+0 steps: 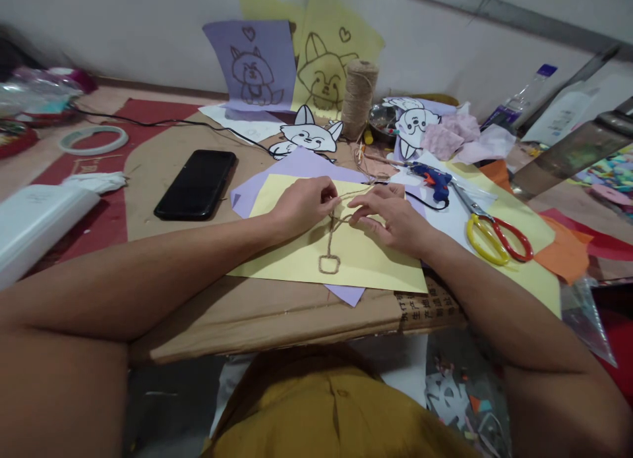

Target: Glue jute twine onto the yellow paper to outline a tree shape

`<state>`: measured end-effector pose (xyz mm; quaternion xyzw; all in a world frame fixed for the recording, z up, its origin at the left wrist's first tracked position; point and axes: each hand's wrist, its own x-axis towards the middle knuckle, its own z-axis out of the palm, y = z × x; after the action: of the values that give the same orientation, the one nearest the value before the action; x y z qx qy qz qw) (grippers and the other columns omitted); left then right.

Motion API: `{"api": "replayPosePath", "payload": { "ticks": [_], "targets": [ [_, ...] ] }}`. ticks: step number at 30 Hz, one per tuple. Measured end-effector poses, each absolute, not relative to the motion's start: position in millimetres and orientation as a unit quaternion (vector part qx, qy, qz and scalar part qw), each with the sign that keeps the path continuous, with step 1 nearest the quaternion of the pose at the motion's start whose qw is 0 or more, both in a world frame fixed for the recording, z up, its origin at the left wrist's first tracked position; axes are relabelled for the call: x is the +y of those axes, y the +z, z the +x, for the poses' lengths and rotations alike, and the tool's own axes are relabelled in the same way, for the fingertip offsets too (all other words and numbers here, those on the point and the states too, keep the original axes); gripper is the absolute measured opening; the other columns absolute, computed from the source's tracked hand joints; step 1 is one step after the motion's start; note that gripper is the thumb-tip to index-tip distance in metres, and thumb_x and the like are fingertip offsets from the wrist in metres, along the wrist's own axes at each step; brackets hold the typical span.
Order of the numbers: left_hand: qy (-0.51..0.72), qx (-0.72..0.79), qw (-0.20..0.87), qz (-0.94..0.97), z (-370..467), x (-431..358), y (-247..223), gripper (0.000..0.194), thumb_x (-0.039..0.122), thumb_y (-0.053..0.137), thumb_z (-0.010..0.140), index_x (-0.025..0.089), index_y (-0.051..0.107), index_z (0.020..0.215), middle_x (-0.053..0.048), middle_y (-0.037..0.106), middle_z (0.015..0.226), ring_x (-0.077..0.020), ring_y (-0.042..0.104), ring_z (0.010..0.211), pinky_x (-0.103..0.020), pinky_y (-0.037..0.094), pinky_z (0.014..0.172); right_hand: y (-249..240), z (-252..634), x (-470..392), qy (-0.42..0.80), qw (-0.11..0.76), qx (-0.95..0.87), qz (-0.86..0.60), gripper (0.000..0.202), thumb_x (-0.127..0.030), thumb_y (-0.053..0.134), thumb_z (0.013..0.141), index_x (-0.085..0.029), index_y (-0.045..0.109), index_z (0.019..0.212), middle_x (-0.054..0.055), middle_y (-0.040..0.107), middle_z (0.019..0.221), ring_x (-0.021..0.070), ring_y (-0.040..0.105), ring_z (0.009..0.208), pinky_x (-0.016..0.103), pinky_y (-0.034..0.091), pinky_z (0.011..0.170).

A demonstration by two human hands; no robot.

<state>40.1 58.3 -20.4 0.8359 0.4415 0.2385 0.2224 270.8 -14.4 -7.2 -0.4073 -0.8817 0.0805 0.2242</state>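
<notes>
Brown twine (330, 239) lies on a yellow sheet of paper (277, 263), shaped into a small rounded square with a line rising from it. My left hand (307, 206) rests on the sheet, its fingers closed on the twine at the upper end of that line. Across from it, my right hand (388, 214) has its thumb and finger pinched on a strand of the twine. Another strand runs loosely between the hands toward the back. Under the yellow sheet, purple paper (346, 293) sticks out at the front and back.
A black phone (196, 184) lies left, a roll of tape (93, 140) beyond it. Scissors (499, 237) and a blue glue gun (432, 181) lie right. A twine spool (360, 99) stands behind, near twine pictures on purple (254, 39) and yellow paper (326, 23).
</notes>
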Motion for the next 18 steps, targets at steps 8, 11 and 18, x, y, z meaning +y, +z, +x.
{"api": "replayPosePath", "payload": {
  "ticks": [8,11,18],
  "targets": [
    [0.231,0.446,0.217,0.837,40.9,58.0,-19.2,0.011,0.028,0.071,0.096,0.018,0.075,0.097,-0.006,0.079,0.089,-0.019,0.064,0.075,-0.031,0.04,0.067,-9.5,269.9,-14.3,0.078,0.233,-0.883,-0.401,0.023,-0.023,0.059,0.107,-0.024,0.063,0.129,0.003,0.086,0.106,0.0318,0.066,0.116,0.051,0.035,0.101],
    [0.23,0.447,0.215,0.838,40.6,58.0,-19.1,0.01,0.027,0.071,0.096,0.018,0.075,0.098,-0.006,0.079,0.09,-0.019,0.064,0.076,-0.031,0.04,0.068,-9.6,270.1,-14.3,0.073,0.229,-0.88,-0.409,0.02,-0.026,0.059,0.107,-0.024,0.065,0.126,0.004,0.086,0.104,0.0319,0.067,0.114,0.05,0.035,0.1],
    [0.232,0.442,0.214,0.84,40.2,57.8,-19.7,0.01,0.027,0.07,0.095,0.018,0.075,0.098,-0.006,0.079,0.09,-0.0188,0.064,0.076,-0.031,0.04,0.067,-9.4,269.2,-13.8,0.043,0.221,-0.866,-0.446,0.025,-0.023,0.057,0.106,-0.025,0.064,0.13,0.006,0.086,0.112,0.0326,0.065,0.12,0.051,0.032,0.101]
  ]
}}
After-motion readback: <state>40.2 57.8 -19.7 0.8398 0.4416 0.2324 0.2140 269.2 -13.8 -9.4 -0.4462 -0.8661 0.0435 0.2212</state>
